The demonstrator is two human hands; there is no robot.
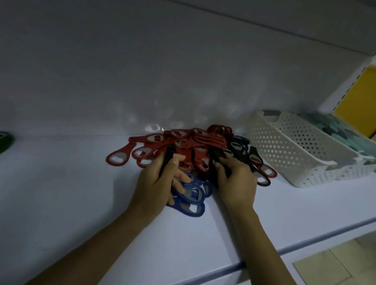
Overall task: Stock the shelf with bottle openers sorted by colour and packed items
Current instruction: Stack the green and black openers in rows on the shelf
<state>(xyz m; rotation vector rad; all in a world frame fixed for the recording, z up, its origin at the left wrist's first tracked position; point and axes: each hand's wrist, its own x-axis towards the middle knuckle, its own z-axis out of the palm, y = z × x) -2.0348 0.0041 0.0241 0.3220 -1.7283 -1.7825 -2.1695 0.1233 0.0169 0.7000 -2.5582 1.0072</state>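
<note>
head view: left hand (pixel 155 182) grips one black bottle opener (pixel 167 160), tilted up over the red openers (pixel 157 144) on the white shelf (pixel 51 200). right hand (pixel 236 185) has its fingers curled onto the black openers (pixel 239 150); actual hold cannot be told. blue openers (pixel 192 198) lie between the hands.

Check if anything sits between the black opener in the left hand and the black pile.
Yes. The left hand grips a black opener. The black openers lie to its right, beyond the heap of red openers and the right hand, which grips some black ones.
</note>
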